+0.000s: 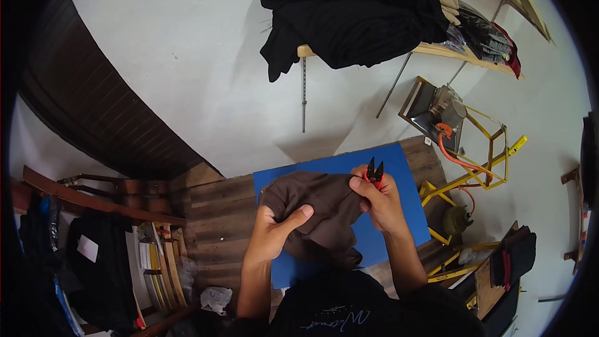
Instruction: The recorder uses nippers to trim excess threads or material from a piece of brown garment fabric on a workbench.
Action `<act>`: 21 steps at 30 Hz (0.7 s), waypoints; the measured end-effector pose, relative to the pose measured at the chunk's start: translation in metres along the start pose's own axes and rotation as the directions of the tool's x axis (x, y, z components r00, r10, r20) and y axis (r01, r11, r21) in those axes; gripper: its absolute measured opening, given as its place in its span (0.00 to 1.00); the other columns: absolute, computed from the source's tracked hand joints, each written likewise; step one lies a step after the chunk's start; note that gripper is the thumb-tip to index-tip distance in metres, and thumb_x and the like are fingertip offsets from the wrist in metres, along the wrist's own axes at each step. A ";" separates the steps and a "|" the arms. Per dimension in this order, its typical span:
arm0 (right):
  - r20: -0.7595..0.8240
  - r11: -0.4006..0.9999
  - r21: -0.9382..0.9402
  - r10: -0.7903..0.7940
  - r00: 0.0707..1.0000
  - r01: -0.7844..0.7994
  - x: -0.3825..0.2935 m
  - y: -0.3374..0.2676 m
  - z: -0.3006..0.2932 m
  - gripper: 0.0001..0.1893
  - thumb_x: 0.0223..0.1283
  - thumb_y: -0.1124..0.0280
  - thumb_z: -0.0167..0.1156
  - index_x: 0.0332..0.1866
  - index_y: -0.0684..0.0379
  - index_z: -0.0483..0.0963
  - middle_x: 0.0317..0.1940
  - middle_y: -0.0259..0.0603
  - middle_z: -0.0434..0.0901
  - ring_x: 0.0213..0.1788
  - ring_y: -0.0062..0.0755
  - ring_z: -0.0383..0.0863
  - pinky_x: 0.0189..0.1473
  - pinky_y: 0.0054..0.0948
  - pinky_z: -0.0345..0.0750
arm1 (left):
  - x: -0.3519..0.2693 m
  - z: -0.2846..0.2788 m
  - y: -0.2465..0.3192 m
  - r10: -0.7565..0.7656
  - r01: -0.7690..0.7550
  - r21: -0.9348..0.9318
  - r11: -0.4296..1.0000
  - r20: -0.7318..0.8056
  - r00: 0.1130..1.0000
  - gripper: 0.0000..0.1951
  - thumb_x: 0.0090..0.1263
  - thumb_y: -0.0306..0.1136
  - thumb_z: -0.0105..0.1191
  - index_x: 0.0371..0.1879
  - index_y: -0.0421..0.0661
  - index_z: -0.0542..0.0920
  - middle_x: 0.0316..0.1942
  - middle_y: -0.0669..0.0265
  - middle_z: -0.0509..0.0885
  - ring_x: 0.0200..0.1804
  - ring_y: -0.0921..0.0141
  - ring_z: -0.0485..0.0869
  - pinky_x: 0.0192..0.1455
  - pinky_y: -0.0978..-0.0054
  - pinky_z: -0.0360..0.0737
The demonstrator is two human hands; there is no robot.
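A piece of dark brown fabric [323, 201] is stretched between my two hands above a blue board [388, 164]. My left hand [283, 231] grips its left side, the thumb lying on top of the cloth. At the upper right corner, my right hand [381, 196] pinches the fabric between thumb and fingers. The same hand also holds a pair of red-handled thread snips [375, 173], whose dark blades point up and stand apart. The cloth's lower folds hang close to my black shirt, and the fingers of my left hand are hidden beneath it.
Black fabric [355, 18] is heaped on a wall shelf [472, 56] ahead. At right stands a yellow metal frame [496, 150] with an orange hose [451, 152] and a yellow cutter [517, 145]. A wooden rack [107, 201] is at left; a plastic bag [216, 299] lies on the floor.
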State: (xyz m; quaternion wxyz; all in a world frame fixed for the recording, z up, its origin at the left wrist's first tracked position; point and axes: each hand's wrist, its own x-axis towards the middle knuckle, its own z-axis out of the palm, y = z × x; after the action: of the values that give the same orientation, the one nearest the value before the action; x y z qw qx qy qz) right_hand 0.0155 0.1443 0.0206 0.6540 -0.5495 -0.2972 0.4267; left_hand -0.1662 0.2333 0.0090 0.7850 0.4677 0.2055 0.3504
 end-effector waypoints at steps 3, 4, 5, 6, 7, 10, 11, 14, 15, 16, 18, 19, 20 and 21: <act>0.001 1.000 0.020 -0.008 1.000 0.008 -0.002 -0.002 -0.003 0.05 0.59 0.69 0.60 0.31 0.56 0.74 0.25 0.24 0.69 0.22 0.09 0.64 0.19 0.12 0.60 | -0.004 0.005 0.001 0.011 -0.012 -0.015 1.000 -0.012 1.000 0.22 0.62 0.21 0.60 0.55 0.32 0.71 0.52 0.59 0.78 0.53 0.72 0.77 0.58 0.75 0.73; 0.007 1.000 0.001 -0.020 1.000 0.020 -0.003 -0.003 -0.003 0.05 0.59 0.69 0.60 0.30 0.57 0.74 0.25 0.24 0.69 0.22 0.09 0.64 0.19 0.13 0.60 | -0.005 0.007 0.002 0.012 -0.013 -0.015 1.000 -0.013 1.000 0.22 0.62 0.21 0.60 0.55 0.32 0.71 0.52 0.59 0.78 0.53 0.72 0.77 0.58 0.75 0.73; 0.014 0.999 -0.018 -0.032 0.999 0.032 -0.004 -0.003 -0.002 0.05 0.59 0.69 0.60 0.30 0.57 0.74 0.25 0.25 0.69 0.21 0.09 0.64 0.19 0.13 0.60 | -0.007 0.010 0.004 0.011 -0.011 0.016 1.000 0.008 1.000 0.23 0.61 0.21 0.61 0.55 0.31 0.71 0.52 0.59 0.78 0.54 0.72 0.77 0.58 0.74 0.73; 0.013 0.999 -0.018 -0.034 0.999 0.034 -0.005 -0.004 -0.002 0.05 0.59 0.69 0.60 0.30 0.57 0.74 0.25 0.25 0.69 0.21 0.09 0.64 0.19 0.13 0.60 | -0.008 0.013 0.005 0.008 -0.010 0.046 0.999 0.030 1.000 0.23 0.60 0.21 0.61 0.55 0.30 0.71 0.52 0.59 0.78 0.54 0.72 0.77 0.59 0.74 0.73; 0.029 0.998 -0.030 -0.048 0.998 0.049 -0.006 -0.004 -0.002 0.06 0.60 0.69 0.60 0.30 0.57 0.74 0.24 0.25 0.69 0.21 0.10 0.64 0.19 0.13 0.59 | -0.009 0.015 0.005 0.009 -0.011 0.047 0.999 0.031 0.999 0.23 0.60 0.21 0.61 0.55 0.30 0.71 0.52 0.59 0.78 0.54 0.72 0.77 0.59 0.74 0.73; 0.040 0.997 -0.052 -0.063 0.997 0.065 -0.009 -0.006 -0.002 0.06 0.60 0.70 0.60 0.31 0.58 0.74 0.24 0.25 0.69 0.20 0.10 0.64 0.19 0.14 0.59 | -0.012 0.017 0.004 0.024 -0.028 0.094 0.995 0.044 0.999 0.25 0.59 0.21 0.63 0.54 0.28 0.70 0.51 0.58 0.78 0.54 0.72 0.77 0.58 0.74 0.74; 0.035 0.996 -0.063 -0.064 0.997 0.066 -0.009 -0.006 -0.002 0.06 0.60 0.70 0.60 0.31 0.59 0.74 0.24 0.26 0.69 0.19 0.11 0.63 0.19 0.14 0.59 | -0.013 0.018 0.005 0.024 -0.030 0.096 0.995 0.061 0.998 0.25 0.58 0.22 0.64 0.54 0.28 0.70 0.51 0.58 0.78 0.53 0.72 0.77 0.58 0.74 0.74; 0.036 0.994 -0.069 -0.084 0.996 0.087 -0.011 -0.005 -0.001 0.06 0.60 0.70 0.60 0.31 0.59 0.74 0.23 0.25 0.69 0.19 0.11 0.63 0.19 0.15 0.59 | -0.017 0.019 0.007 0.009 -0.016 0.105 0.994 0.067 0.998 0.26 0.57 0.21 0.64 0.54 0.29 0.70 0.51 0.58 0.78 0.52 0.72 0.78 0.57 0.74 0.75; 0.036 0.994 -0.067 -0.086 0.996 0.088 -0.012 -0.006 -0.001 0.06 0.60 0.70 0.60 0.31 0.59 0.74 0.23 0.25 0.69 0.19 0.11 0.63 0.19 0.15 0.59 | -0.019 0.020 0.008 -0.006 0.000 0.108 0.994 0.060 0.998 0.26 0.57 0.20 0.64 0.55 0.29 0.70 0.51 0.58 0.78 0.52 0.72 0.78 0.57 0.74 0.75; 0.039 0.993 -0.083 -0.084 0.996 0.087 -0.013 -0.006 -0.002 0.06 0.61 0.69 0.61 0.31 0.59 0.75 0.23 0.25 0.69 0.19 0.11 0.63 0.19 0.15 0.59 | -0.020 0.021 0.008 -0.006 -0.001 0.110 0.994 0.061 0.998 0.26 0.57 0.20 0.64 0.55 0.29 0.70 0.51 0.58 0.78 0.52 0.72 0.78 0.57 0.74 0.75; 0.043 0.992 -0.097 -0.083 0.996 0.087 -0.014 -0.006 -0.002 0.06 0.61 0.69 0.61 0.32 0.59 0.75 0.23 0.25 0.69 0.19 0.11 0.63 0.19 0.15 0.59 | -0.021 0.024 0.006 0.045 -0.049 0.083 0.995 0.052 0.998 0.27 0.57 0.19 0.64 0.55 0.29 0.69 0.50 0.59 0.78 0.51 0.72 0.78 0.57 0.75 0.75; 0.051 0.990 -0.106 -0.092 0.994 0.097 -0.015 -0.005 -0.002 0.08 0.62 0.67 0.61 0.32 0.60 0.76 0.20 0.24 0.68 0.19 0.11 0.64 0.21 0.15 0.60 | -0.022 0.023 0.005 0.046 -0.051 0.085 0.995 0.052 0.998 0.27 0.57 0.19 0.64 0.55 0.29 0.69 0.50 0.59 0.78 0.51 0.72 0.78 0.57 0.75 0.75; 0.058 0.988 -0.115 -0.102 0.993 0.108 -0.016 -0.005 -0.001 0.09 0.63 0.66 0.62 0.32 0.61 0.76 0.17 0.23 0.68 0.20 0.10 0.64 0.23 0.15 0.61 | -0.023 0.023 0.004 0.062 -0.066 0.086 0.994 0.050 0.997 0.27 0.57 0.18 0.63 0.55 0.29 0.68 0.50 0.59 0.78 0.51 0.72 0.78 0.56 0.75 0.75; 0.059 0.987 -0.114 -0.104 0.993 0.110 -0.017 -0.007 0.002 0.09 0.63 0.66 0.62 0.32 0.61 0.76 0.17 0.23 0.68 0.20 0.10 0.64 0.23 0.15 0.61 | -0.023 0.024 0.004 0.077 -0.081 0.086 0.993 0.046 0.996 0.27 0.57 0.18 0.63 0.56 0.30 0.68 0.50 0.59 0.78 0.51 0.73 0.78 0.55 0.75 0.76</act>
State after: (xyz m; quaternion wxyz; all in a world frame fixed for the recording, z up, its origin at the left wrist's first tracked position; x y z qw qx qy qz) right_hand 0.0081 0.1302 0.0291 0.6344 -0.5587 -0.3679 0.3873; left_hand -0.1680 0.2032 0.0236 0.7534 0.5171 0.1851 0.3617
